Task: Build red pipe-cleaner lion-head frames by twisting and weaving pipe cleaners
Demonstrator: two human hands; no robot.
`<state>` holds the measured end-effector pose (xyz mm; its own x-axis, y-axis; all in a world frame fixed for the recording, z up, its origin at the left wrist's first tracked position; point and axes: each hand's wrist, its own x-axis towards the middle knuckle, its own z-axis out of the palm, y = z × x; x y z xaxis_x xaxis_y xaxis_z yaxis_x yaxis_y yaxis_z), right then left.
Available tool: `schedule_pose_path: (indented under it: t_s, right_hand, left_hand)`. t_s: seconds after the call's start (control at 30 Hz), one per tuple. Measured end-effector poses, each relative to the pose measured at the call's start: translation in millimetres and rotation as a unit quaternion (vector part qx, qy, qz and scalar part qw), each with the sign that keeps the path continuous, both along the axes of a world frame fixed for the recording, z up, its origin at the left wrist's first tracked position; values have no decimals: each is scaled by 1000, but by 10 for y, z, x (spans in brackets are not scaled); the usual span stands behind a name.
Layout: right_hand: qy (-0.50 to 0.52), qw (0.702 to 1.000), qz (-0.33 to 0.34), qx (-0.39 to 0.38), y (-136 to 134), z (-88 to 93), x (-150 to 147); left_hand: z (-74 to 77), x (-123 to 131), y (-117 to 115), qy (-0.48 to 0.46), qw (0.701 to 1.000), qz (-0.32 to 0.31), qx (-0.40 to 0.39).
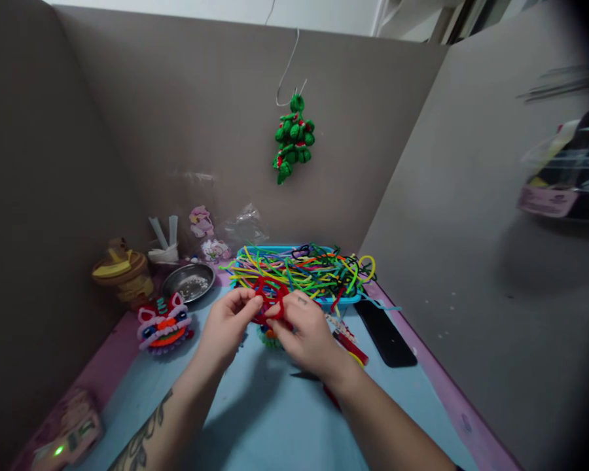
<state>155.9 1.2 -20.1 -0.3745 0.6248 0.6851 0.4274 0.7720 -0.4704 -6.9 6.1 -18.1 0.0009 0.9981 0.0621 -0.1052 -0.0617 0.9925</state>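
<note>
Left hand (230, 320) and right hand (308, 328) are pinching the red chenille-stem loops (269, 284) between them, before the blue basket (346, 301), seemingly doing a shaping step, so any next move is probably requiring steady hold and small adjustments.

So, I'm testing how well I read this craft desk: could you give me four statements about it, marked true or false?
1. The left hand and right hand both hold the red piece. True.
2. The flat black device lies left of the blue tray. False: the flat black device lies toward the right.
3. The lilac figure sits left of the left hand. True.
4. The green ornament rests in the blue tray. False: the green ornament hangs from a wire.
</note>
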Motion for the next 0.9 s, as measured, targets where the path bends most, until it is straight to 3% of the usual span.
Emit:
schedule_pose_path:
  t_s: [0.2,0.53,0.6,0.7,0.8,0.9]
  right_hand:
    - [15,998,58,27,-30,-61,-101]
    - [163,968,179,-71,-55,91,-9]
    - [159,974,144,-75,-40,79,0]
    - [100,994,22,-37,-2,26,-10]
    - [46,996,-82,-6,42,-38,-33]
    - [44,995,-92,13,61,-73,-40]
  left_hand:
    - [-29,40,-3,-7,997,41,71]
    - [-16,65,-4,-25,999,39,26]
    - [-27,63,2,-25,999,39,23]
    - [-29,67,-1,-27,999,35,10]
    - [-3,80,-25,-27,1000,15,-4]
    - [23,83,-47,-27,999,-22,-13]
